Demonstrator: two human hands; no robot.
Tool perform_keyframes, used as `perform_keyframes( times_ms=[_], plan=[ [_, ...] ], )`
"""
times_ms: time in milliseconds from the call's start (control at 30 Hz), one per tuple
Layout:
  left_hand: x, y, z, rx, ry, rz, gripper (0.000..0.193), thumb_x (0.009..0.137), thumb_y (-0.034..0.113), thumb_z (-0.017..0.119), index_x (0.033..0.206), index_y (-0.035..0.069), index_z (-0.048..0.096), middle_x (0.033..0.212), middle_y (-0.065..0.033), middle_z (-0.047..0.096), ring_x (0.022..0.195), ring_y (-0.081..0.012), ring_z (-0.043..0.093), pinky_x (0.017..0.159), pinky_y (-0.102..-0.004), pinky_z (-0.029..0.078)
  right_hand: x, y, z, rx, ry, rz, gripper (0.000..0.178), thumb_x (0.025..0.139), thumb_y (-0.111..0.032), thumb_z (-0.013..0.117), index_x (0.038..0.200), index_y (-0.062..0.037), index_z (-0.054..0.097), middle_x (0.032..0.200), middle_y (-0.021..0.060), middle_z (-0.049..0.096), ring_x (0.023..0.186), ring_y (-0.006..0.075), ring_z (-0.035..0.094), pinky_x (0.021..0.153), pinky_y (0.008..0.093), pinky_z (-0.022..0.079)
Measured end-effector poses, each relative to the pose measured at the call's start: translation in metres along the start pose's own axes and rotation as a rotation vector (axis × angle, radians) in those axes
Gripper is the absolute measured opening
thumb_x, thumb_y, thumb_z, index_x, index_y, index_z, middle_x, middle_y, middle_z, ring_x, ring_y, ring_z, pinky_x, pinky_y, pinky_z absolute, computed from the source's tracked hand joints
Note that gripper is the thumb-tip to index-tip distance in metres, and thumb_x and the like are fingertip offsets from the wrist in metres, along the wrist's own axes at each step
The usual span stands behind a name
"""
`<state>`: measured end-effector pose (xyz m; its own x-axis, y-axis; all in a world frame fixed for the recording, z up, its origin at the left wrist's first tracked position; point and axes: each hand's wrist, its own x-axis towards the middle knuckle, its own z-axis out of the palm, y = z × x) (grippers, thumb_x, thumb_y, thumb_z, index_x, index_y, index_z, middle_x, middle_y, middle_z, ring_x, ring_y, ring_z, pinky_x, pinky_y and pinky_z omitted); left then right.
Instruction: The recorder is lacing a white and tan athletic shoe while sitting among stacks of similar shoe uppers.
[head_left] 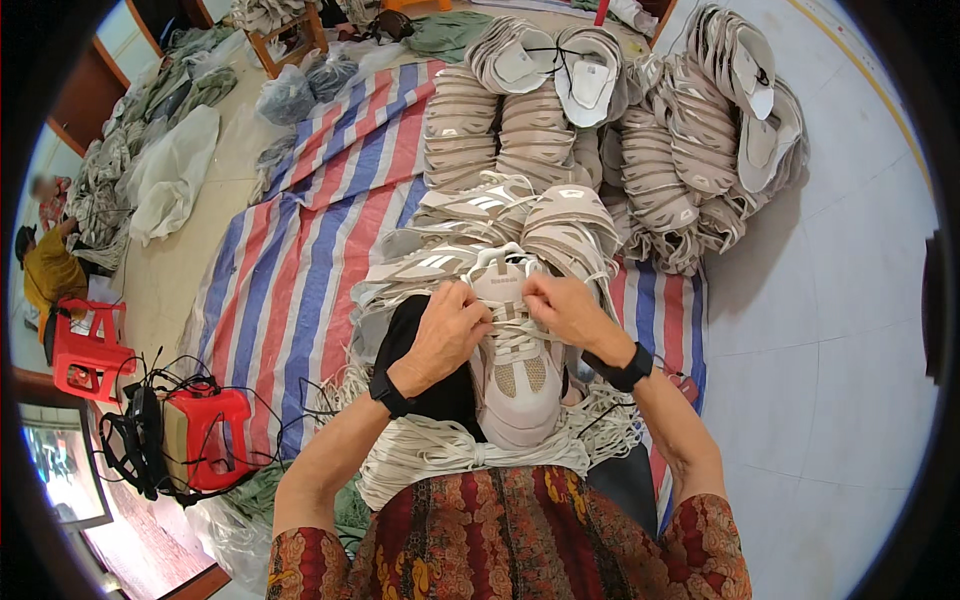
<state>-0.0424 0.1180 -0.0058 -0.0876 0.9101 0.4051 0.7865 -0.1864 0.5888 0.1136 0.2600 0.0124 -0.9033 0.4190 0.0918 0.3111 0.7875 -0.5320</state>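
A beige and white sneaker upper (520,402) lies across my lap, its toe toward me and its tongue pointing away. White laces (516,340) run crosswise over its front. My left hand (445,330) is closed at the left eyelet edge, fingertips pinching the lace there. On the opposite edge, my right hand (572,312) is also closed, its curled fingers on the lace. The fingertips of both hands are partly hidden. Beneath the toe, a thick bundle of off-white shoelaces (425,452) rests over my lap.
Stacked sneaker uppers (460,215) lie just beyond my hands, with taller piles (655,165) farther back. A striped sheet (330,240) covers the floor. At left stand a red stool (225,440) with tangled black cables (150,440), and a person in yellow (55,270) farther off.
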Motion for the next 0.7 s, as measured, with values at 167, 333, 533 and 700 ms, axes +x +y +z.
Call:
perform_keyframes(
  times_ms=[167, 333, 533, 700],
  plan=[
    [-0.012, 0.010, -0.001, -0.070, -0.016, 0.013, 0.016, 0.065, 0.003, 0.066, 0.076, 0.005, 0.054, 0.080, -0.0089, 0.045, 0.078, -0.0260, 0.045, 0.069, -0.0338, 0.035, 0.003, 0.009, -0.001, 0.388, -0.035, -0.042, 0.011, 0.078, -0.008, 0.058, 0.085, -0.0002, 0.055, 0.067, 0.0105, 0.058, 0.058, 0.0182, 0.054, 0.055, 0.0286, 0.043],
    [-0.016, 0.028, -0.006, 0.027, -0.031, -0.050, 0.015, 0.069, 0.007, 0.066, 0.074, 0.006, 0.052, 0.072, -0.0076, 0.045, 0.071, -0.0271, 0.044, 0.065, -0.0352, 0.034, 0.006, 0.005, 0.000, 0.322, -0.019, -0.046, 0.011, 0.078, -0.010, 0.057, 0.082, 0.0004, 0.055, 0.066, 0.0116, 0.057, 0.060, 0.0216, 0.055, 0.056, 0.0307, 0.044],
    [-0.014, 0.014, -0.004, -0.119, -0.108, -0.421, 0.013, 0.078, 0.010, 0.062, 0.074, 0.002, 0.052, 0.066, -0.0081, 0.049, 0.061, -0.0202, 0.048, 0.056, -0.0328, 0.038, 0.009, 0.004, -0.003, 0.423, -0.065, 0.035, 0.014, 0.076, -0.014, 0.056, 0.080, -0.0004, 0.055, 0.066, 0.0141, 0.058, 0.060, 0.0285, 0.056, 0.057, 0.0342, 0.044],
    [-0.020, 0.007, 0.004, -0.945, -0.050, -0.998, 0.008, 0.080, 0.005, 0.061, 0.079, 0.007, 0.053, 0.070, -0.0027, 0.056, 0.056, -0.0101, 0.049, 0.049, -0.0248, 0.039, 0.008, 0.005, -0.004, 0.381, -0.091, 0.015, 0.015, 0.077, -0.015, 0.057, 0.080, -0.0005, 0.056, 0.066, 0.0139, 0.058, 0.060, 0.0277, 0.057, 0.057, 0.0341, 0.044]
  ],
)
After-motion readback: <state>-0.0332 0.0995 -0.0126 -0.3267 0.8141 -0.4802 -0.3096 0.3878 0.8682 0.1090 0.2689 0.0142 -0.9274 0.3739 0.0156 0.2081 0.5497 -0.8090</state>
